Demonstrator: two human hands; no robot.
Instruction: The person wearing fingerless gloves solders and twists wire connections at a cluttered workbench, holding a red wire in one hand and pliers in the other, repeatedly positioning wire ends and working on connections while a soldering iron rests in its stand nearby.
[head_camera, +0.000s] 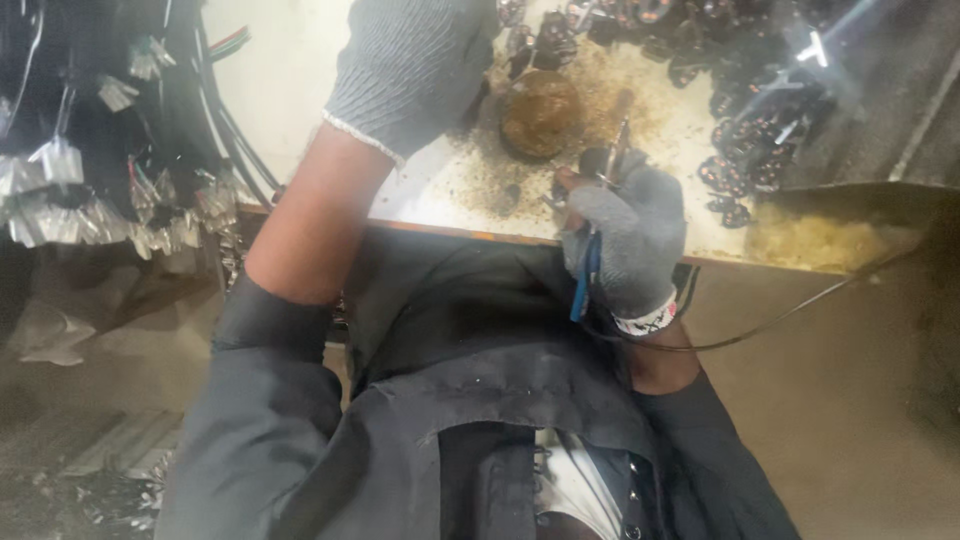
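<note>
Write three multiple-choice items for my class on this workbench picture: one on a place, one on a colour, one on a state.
1. Where does the round brown-crusted tin sit?
A. on the bench top, between the two hands
B. on the floor
C. in the person's lap

2. What colour are the gloves?
A. yellow
B. grey
C. red

3. How is the right hand?
A. flat and empty
B. out of view
C. closed around a thin blue-handled tool

Answers: 1 A, the tin rests on the stained bench top between the left hand and the right. 2 B, both knit gloves look grey. 3 C, the fingers wrap the tool, a cable trailing from it.
</note>
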